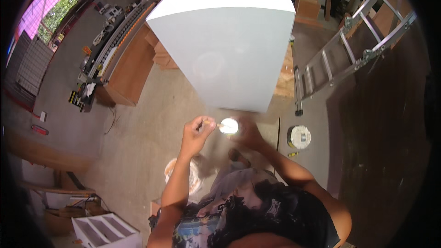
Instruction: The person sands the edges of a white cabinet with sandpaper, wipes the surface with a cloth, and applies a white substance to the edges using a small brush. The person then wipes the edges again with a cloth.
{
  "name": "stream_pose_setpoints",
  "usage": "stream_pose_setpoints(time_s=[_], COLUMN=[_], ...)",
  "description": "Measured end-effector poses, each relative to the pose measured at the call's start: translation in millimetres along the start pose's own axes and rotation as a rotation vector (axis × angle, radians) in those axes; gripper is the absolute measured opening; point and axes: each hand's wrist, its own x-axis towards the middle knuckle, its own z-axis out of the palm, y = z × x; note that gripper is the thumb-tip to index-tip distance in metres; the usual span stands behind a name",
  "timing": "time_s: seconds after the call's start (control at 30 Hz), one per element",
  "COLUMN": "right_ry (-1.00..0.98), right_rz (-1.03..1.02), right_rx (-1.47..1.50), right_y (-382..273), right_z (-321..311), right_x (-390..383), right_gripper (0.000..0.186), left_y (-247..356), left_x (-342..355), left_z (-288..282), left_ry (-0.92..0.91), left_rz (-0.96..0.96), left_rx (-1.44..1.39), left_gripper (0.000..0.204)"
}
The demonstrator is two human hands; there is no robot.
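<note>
My left hand (200, 129) grips a thin light-wood handle (210, 122), perhaps a stick or brush, whose far end reaches over a small round container with white contents (229, 126). My right hand (246, 132) holds that container from the right, its fingers partly in shadow. Just beyond both hands stands a tall white box-like cabinet (229, 55), its top brightly lit.
A paint tub (301, 137) and small tool (293, 154) are on the floor at right. A white-stained bucket (173, 173) sits behind my left forearm. An aluminium ladder (327, 69) stands right, a wooden workbench (128, 82) with tools left, white shelving (105, 229) lower left.
</note>
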Motion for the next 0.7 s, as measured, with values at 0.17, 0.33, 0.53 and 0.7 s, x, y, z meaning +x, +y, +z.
stream_pose_setpoints(time_s=[0.17,0.33,0.53,0.7], right_ry=[0.063,0.166,0.176,0.183], right_rz=[0.106,0.028,0.036,0.062], right_rx=[0.038,0.025,-0.027,-0.087], right_y=[-25.3,-29.8,-53.9,-62.0], right_z=[-16.5,-16.2,-14.3,-1.7], right_x=[-69.9,-115.7,-139.9,-146.1], right_gripper=[0.060,0.061,0.060,0.060], left_y=[17.9,53.9,59.7,48.5], left_x=[-45.9,-74.6,-87.7,-91.5], left_z=[29.0,57.1,70.0,61.6], left_ry=[-0.133,-0.199,-0.349,-0.345], left_rz=[0.058,0.157,0.241,0.205], left_rx=[0.155,0.293,0.599,0.496], left_gripper=[0.016,0.015,0.016,0.014])
